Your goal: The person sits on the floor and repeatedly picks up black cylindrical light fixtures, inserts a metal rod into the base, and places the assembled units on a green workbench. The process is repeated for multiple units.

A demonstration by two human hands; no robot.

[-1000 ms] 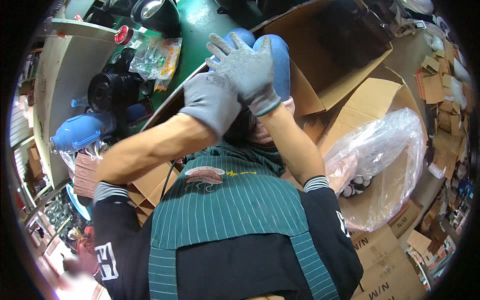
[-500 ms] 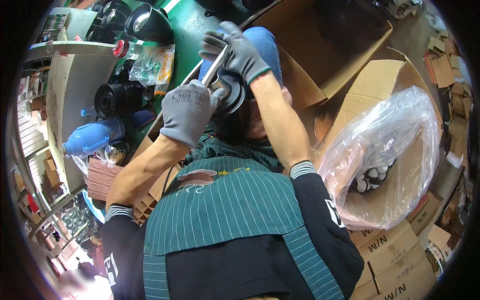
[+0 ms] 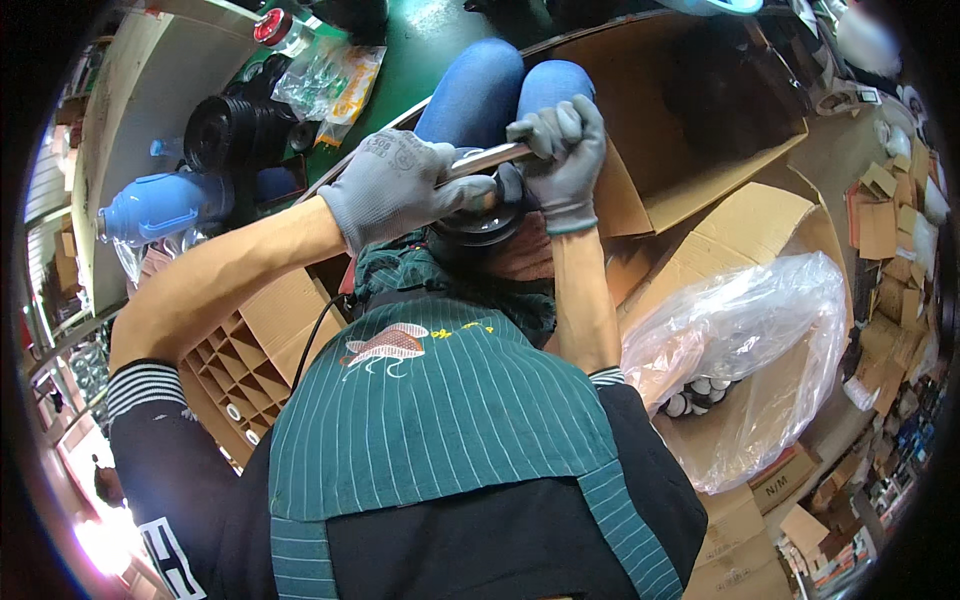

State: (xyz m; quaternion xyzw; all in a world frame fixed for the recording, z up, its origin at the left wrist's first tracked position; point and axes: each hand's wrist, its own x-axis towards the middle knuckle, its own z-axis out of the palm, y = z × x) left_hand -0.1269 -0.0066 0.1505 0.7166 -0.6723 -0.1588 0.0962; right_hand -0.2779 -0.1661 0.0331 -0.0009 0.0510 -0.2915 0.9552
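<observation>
A silver metal bar (image 3: 487,161) spans between my two grey-gloved hands. My right hand (image 3: 568,165) has its fingers wrapped round the bar's far end. My left hand (image 3: 392,190) closes on the near end, its thumb stretched over the black round part below. That black round part (image 3: 480,230), with a glossy rim, sits at my lap under the bar, partly covered by both hands. Where the bar meets the part is hidden by my left hand. Behind them my knees (image 3: 475,90) show in blue trousers.
A clear plastic bag (image 3: 790,350) lines a carton at right, with small black-and-white pieces inside. A dark-filled open carton (image 3: 640,80) stands beyond my knees. On the green bench are black round parts (image 3: 220,133) and a blue flask (image 3: 165,207). A divided carton (image 3: 235,375) lies left.
My right hand has moved right and down, its spread fingers now closed round the bar. The bar has swung from steep to nearly level. My left hand has shifted slightly right.
</observation>
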